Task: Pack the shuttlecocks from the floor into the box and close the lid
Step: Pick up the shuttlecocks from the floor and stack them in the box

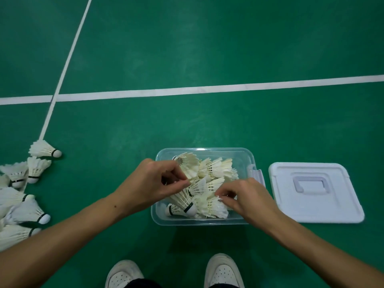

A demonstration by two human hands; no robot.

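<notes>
From my feed the green court floor (207, 48) fills nearly everything, crossed by one white line (207, 88) running from nine to three o'clock and a thinner one slanting up toward eleven. The lid (315, 192) comes next in size: white, flat on the floor at about four o'clock from centre, just beside the box and off it, with a recessed handle on top. The clear plastic box (199, 220) sits just below centre at six o'clock, open, holding a jumble of feathered shuttlecocks; I cannot count them because they overlap and both hands cover part of the heap. A latch shows on its three o'clock wall, half hidden behind my right wrist.

At eight to nine o'clock a loose pile of shuttlecocks (25, 213) lies on the floor, cut off by the frame edge and partly under my left forearm.

My white shoes (222, 271) poke in at six o'clock, heels out of frame.

My left hand (153, 181) hangs over the box's nine o'clock side, fingers curled and pinching the feather skirt of one shuttlecock (188, 166). My right hand (245, 198) is over the four o'clock corner, fingertips pinching the feathers of another shuttlecock (209, 206) lying in the heap.
</notes>
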